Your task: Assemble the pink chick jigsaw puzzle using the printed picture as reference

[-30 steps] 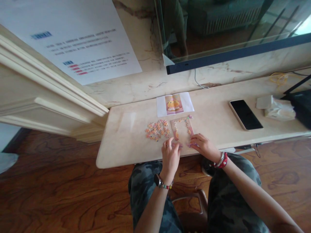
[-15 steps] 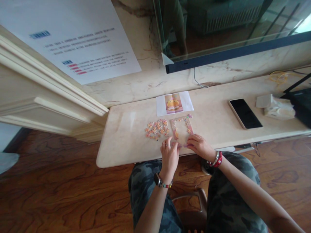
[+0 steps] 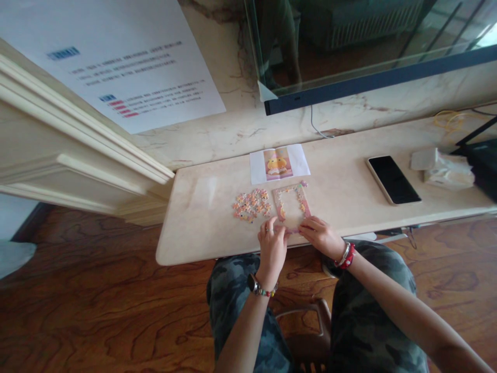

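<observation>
A small pink puzzle frame, its pale middle bare and small pieces along its inner border, lies near the table's front edge. My left hand is at its lower left corner, fingers bent and pinched together; what they hold, if anything, is too small to make out. At the lower right corner, my right hand has its fingers and thumb closed on the frame's edge. Left of the frame lies a loose heap of small pink and orange puzzle pieces. Behind it rests a creased sheet with a printed yellow character picture.
A phone lies on the narrow marble-look table, with a packet of tissues and a black device farther right. A screen hangs above. Beneath the table's front edge are my knees and a brown stool.
The view has shifted very slightly. Both hands stay at the frame's lower edge, with only tiny finger movement; the pieces and sheet lie as before.
</observation>
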A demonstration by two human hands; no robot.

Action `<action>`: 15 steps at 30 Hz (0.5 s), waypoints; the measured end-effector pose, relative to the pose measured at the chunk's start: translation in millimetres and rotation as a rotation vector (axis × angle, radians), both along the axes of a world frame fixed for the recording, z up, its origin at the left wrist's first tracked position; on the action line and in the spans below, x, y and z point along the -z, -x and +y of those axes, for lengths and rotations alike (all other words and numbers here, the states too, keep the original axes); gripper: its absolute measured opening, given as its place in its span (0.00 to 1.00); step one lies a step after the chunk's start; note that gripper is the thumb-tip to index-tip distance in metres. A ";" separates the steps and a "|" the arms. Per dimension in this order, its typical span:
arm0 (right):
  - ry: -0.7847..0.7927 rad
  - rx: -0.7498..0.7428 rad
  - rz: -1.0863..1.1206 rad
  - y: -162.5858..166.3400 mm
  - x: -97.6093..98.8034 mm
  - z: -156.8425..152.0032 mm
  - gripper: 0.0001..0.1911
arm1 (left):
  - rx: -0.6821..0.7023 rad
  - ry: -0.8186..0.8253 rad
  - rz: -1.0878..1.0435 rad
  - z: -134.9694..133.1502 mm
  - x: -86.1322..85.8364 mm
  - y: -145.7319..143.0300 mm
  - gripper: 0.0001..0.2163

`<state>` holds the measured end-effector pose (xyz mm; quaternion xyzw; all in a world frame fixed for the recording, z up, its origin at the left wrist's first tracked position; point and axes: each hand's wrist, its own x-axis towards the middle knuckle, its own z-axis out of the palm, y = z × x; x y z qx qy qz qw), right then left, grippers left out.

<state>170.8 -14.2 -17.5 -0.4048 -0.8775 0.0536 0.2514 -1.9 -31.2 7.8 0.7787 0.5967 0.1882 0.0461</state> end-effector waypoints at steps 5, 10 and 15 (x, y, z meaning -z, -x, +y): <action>-0.090 -0.029 -0.146 -3.1 3.7 -7.6 0.11 | 0.001 -0.008 -0.005 0.4 0.6 -1.3 0.04; -0.092 -0.022 -0.116 -5.3 9.3 -8.0 0.11 | -0.015 0.009 -0.023 1.2 -0.4 -3.1 0.03; -0.057 0.025 -0.020 -4.4 10.8 -8.8 0.12 | 0.008 0.025 -0.031 -1.0 -2.9 -3.3 0.04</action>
